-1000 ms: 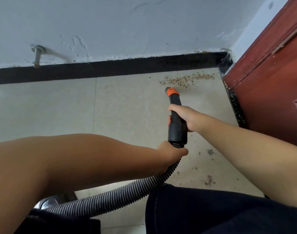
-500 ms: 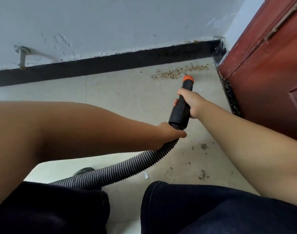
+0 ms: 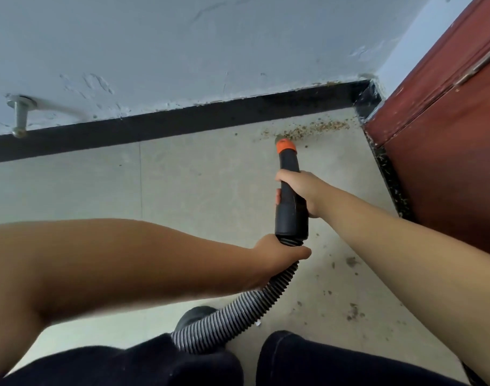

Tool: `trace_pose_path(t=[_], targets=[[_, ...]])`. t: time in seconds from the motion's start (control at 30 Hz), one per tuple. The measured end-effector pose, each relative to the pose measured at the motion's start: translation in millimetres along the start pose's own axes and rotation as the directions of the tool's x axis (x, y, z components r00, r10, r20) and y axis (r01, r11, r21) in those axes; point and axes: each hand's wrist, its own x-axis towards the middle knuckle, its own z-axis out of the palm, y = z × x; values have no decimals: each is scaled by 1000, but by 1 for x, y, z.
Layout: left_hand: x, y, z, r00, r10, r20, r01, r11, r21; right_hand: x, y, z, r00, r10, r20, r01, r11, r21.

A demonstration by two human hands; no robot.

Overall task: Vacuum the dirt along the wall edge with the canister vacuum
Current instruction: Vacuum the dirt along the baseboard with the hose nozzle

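Metal peg juts from the pale wall at the far left, just above the black skirting that runs along the floor edge. Below it lies the tiled floor. The left hand grips the ribbed grey hose right where it joins the black nozzle tube, fingers curled round it. The hose bends down and left toward the dark trousers at the bottom edge; the canister itself cannot be made out. The right hand holds the tube at its middle, fingers wrapped round it. The tube points toward the wall, and its orange tip sits at the left end of the brown dirt strewn along the skirting near the corner. More specks and smudges dot the tile beneath the right forearm. At the far right stands a red-brown door, with debris along its dark threshold strip.
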Motion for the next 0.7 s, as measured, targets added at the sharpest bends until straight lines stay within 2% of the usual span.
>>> trace_pose_path(t=[0.13, 0.23, 0.4, 0.7], targets=[[16, 10, 13, 975, -75, 209, 78, 997, -5, -1, 4, -32, 998, 6, -63, -1, 997, 79], [23, 19, 15, 957, -53, 285, 58, 998, -11, 1, -1, -47, 995, 17, -101, -3, 991, 135], [27, 25, 17, 983, 22, 181, -4, 995, -97, 7, -14, -45, 998, -3, -62, 10, 994, 107], [6, -13, 11, 1000, 14, 17, -10, 981, -196, 11, 5, 5, 989, 1, 151, 20, 990, -136]])
